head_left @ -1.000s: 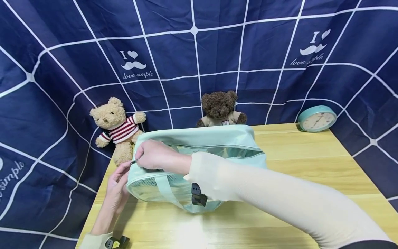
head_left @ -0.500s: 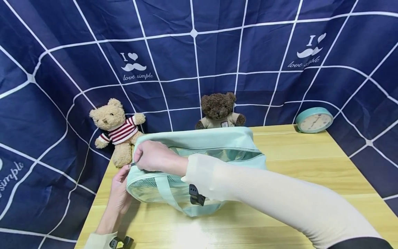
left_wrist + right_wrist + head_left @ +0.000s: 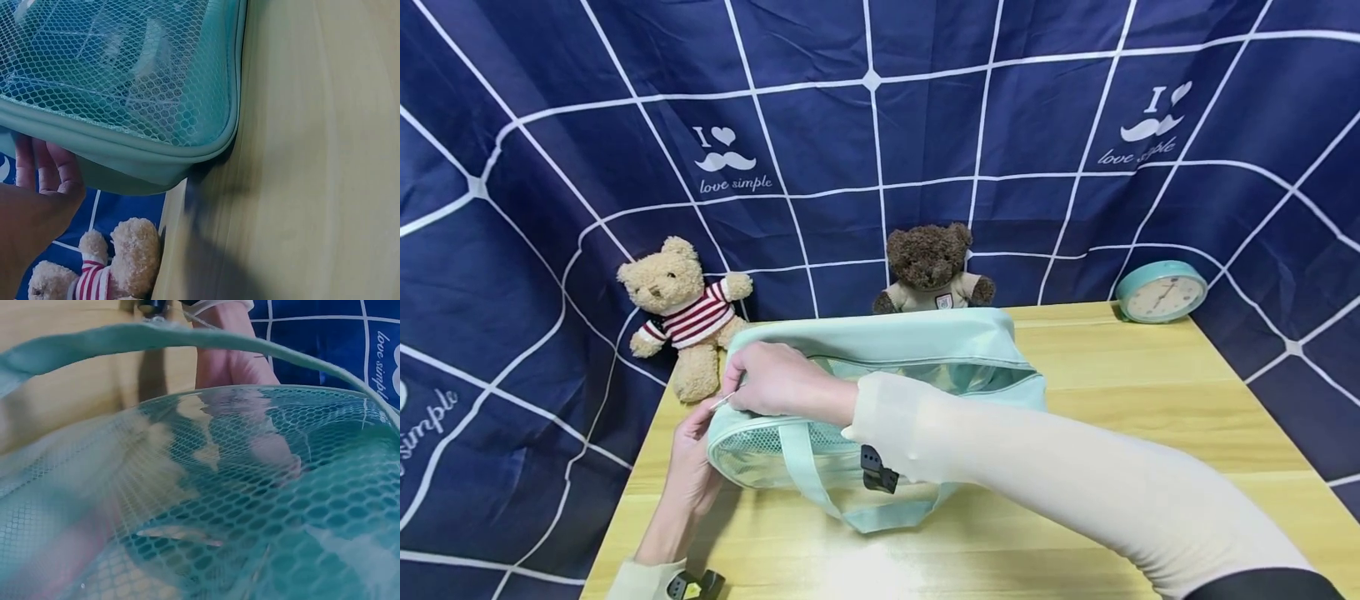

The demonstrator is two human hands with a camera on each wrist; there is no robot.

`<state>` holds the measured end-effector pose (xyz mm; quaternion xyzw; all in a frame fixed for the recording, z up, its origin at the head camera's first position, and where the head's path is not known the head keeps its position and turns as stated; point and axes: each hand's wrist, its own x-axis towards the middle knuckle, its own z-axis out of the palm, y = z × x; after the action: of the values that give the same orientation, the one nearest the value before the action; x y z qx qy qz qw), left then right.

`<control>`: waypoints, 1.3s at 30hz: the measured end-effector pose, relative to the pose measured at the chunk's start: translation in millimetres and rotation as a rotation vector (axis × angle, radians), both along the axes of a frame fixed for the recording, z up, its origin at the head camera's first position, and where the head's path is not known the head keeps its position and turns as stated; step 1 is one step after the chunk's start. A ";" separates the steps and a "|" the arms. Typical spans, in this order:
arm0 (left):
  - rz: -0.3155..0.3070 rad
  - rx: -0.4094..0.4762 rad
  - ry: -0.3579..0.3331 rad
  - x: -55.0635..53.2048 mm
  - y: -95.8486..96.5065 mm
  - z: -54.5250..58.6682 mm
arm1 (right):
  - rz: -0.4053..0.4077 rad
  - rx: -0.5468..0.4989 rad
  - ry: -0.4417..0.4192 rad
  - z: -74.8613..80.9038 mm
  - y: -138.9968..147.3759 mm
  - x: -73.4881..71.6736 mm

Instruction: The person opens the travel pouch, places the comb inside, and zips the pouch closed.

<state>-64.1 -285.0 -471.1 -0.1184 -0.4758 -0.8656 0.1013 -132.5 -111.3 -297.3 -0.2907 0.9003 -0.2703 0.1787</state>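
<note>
A mint-green zip bag [image 3: 880,330] with clear and mesh panels lies on the table, its top zipper [image 3: 925,363] parted towards the right. Across its left part reaches my right hand [image 3: 786,379], pinching at the zipper's left end, where a small metal zipper pull [image 3: 724,401] shows. Beside that end, my left hand [image 3: 692,462] holds the bag's left corner. In the left wrist view, several left fingers [image 3: 47,165] press against the side below the piping; the thumb is hidden there. A carry handle [image 3: 805,467] hangs in front. Bag mesh [image 3: 250,462] covers much of the right wrist view.
A beige teddy bear [image 3: 692,321] in a striped sweater sits behind the bag's left end. Behind its middle is a dark brown bear [image 3: 929,258]. A round teal clock [image 3: 1162,292] stands at the table's [image 3: 1112,358] back right, before a blue grid curtain [image 3: 820,133].
Both hands stay at the bag's left end with only slight movement. The zipper pull shows at a changed angle and looks brighter. The handle's front loop has sunk lower.
</note>
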 end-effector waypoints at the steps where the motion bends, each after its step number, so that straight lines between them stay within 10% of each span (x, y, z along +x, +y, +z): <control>1: 0.000 -0.003 0.001 -0.2 -0.2 -0.2 | 0.010 -0.006 0.004 -1.0 0.1 -0.8; 16: -0.001 -0.031 0.022 2.5 -6.8 5.1 | 0.365 0.019 0.310 -15.1 -5.1 -12.0; 31: 0.000 -0.068 0.006 2.5 -1.4 3.6 | 0.382 0.053 0.207 -3.3 0.7 -9.6; 39: 0.020 -0.081 0.002 1.9 -2.7 5.2 | 0.419 0.062 0.285 -5.8 0.0 -8.9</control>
<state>-62.1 -287.7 -465.8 -0.1186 -0.5115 -0.8445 0.1058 -141.5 -111.3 -303.1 -0.5004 0.8443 -0.1560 0.1111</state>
